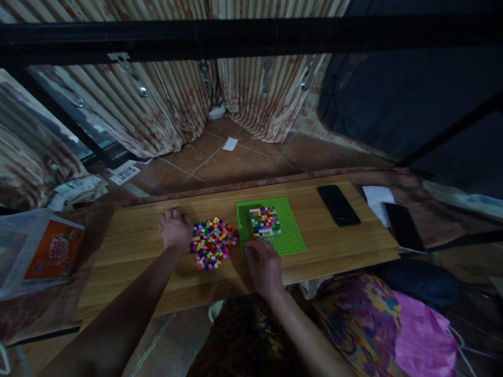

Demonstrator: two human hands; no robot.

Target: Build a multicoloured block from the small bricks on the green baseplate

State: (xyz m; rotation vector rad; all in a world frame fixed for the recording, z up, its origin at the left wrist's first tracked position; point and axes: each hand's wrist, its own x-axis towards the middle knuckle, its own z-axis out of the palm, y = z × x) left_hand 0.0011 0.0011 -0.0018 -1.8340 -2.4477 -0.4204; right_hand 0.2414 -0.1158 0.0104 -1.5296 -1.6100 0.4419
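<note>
On a wooden board lies a green studded baseplate (293, 235), and a block of small multicoloured building bricks (265, 221) is built up on it. To its left is a heap of loose bricks (212, 243) in many colours. My left hand (175, 226) rests on the board at the heap's left edge, fingers stretched out flat. By the near edge of the baseplate, just below the built block, is my right hand (265, 264). Its thumb and forefinger are pinched together; anything between them is too small to make out.
A black phone (338, 205) lies on the right of the wooden board (137, 225). Beyond the board's right end is another dark phone (403, 226) beside white paper (378, 201). A clear plastic bin (19, 246) stands at the left. A black bar (251, 39) crosses above, before striped curtains.
</note>
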